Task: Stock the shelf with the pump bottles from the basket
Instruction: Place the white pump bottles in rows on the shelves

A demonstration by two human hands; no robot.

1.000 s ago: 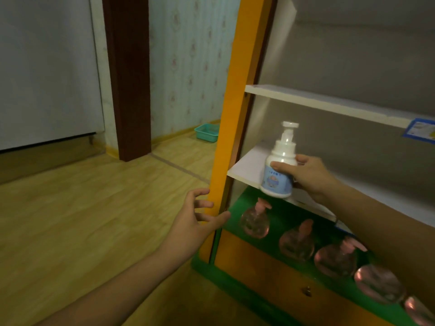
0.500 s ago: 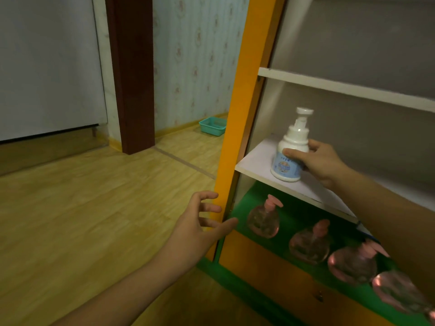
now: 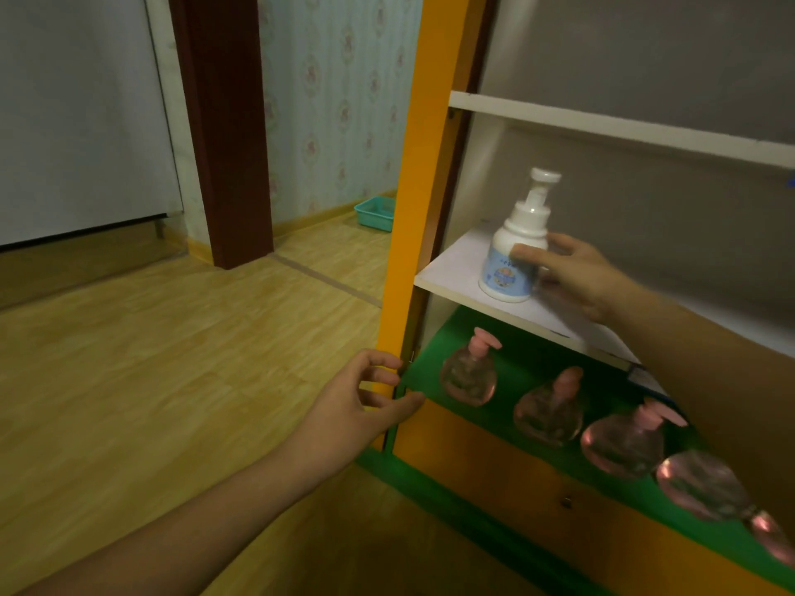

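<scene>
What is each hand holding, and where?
Right hand grips the white bottle around its body, on the shelf. Left hand holds nothing.

Your pump bottle [image 3: 512, 255]: white, pale blue label. Shelf board [image 3: 456, 273] white; upright post [image 3: 423, 200] orange; lower ledge [image 3: 533, 380] green, holding clear pink-pumped bottles [image 3: 469, 372]. Tray [image 3: 375, 212] teal. Wallpaper [image 3: 335, 101] pale, floral-striped.

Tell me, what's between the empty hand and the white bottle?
In the head view, the orange shelf post and the white shelf's front corner lie between the left hand and the white bottle.
</scene>
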